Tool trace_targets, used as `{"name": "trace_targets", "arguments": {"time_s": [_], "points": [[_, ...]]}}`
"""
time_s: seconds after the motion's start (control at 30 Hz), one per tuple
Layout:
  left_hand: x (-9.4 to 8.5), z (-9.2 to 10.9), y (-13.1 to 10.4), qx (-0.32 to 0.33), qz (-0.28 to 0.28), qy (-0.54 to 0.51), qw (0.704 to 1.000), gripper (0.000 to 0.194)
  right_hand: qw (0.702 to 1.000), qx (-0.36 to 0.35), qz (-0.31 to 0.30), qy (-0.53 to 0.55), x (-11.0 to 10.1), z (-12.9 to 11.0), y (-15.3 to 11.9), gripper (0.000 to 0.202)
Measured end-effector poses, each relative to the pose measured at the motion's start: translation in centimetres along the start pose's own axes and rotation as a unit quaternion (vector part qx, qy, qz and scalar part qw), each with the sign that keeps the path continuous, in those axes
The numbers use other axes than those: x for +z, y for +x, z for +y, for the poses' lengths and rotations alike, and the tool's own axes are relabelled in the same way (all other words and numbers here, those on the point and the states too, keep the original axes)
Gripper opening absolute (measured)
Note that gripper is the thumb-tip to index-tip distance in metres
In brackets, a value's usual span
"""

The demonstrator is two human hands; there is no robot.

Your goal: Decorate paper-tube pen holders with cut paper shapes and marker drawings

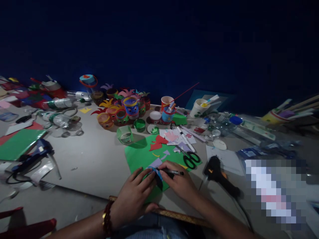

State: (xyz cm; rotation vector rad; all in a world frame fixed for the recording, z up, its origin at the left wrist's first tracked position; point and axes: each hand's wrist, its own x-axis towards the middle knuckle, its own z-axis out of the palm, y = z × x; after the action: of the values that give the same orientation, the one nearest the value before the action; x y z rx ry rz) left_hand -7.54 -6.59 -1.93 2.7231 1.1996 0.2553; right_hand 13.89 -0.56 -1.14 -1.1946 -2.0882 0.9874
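My right hand [177,181] is closed around a black marker [175,172], its tip over a small piece of blue paper [158,174]. Fingers stretched flat, my left hand [140,189] rests on the left edge of that blue paper. Beneath both lies a green sheet [137,156]. Just beyond my fingertips is a lilac paper scrap [155,163]. Red paper cutouts [157,142] and a lilac arrow-like cutout [165,154] lie farther up the sheet. Black-handled scissors [191,160] sit at its right edge. What the marker has drawn is too small to tell.
A black glue gun [214,171] lies to the right, a blue glue gun [37,154] to the left. Several decorated cups [131,108] stand at the back, beside an open green paint jar [139,125]. Plastic bottles [56,119] lie at the left.
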Motion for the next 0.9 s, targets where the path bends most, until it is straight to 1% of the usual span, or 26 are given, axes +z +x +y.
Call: {"name": "trace_targets", "arguments": {"time_s": [0.2,0.37,0.67,0.9], "points": [[0.1,0.0,0.0,-0.002,-0.011,0.000,1.000,0.069,1.000,0.010,-0.010,-0.018,-0.3,-0.6,-0.4,0.011],[0.1,0.0,-0.1,-0.001,-0.019,-0.002,1.000,0.067,1.000,-0.009,-0.004,-0.017,-0.2,-0.6,-0.8,0.012],[0.2,0.0,0.0,0.002,0.001,0.004,1.000,0.067,1.000,-0.017,-0.001,-0.026,-0.2,-0.9,-1.4,0.013],[0.2,0.0,-0.1,0.000,0.003,0.010,1.000,0.065,0.999,-0.006,-0.003,-0.033,-0.3,-1.1,-1.8,0.013]]}}
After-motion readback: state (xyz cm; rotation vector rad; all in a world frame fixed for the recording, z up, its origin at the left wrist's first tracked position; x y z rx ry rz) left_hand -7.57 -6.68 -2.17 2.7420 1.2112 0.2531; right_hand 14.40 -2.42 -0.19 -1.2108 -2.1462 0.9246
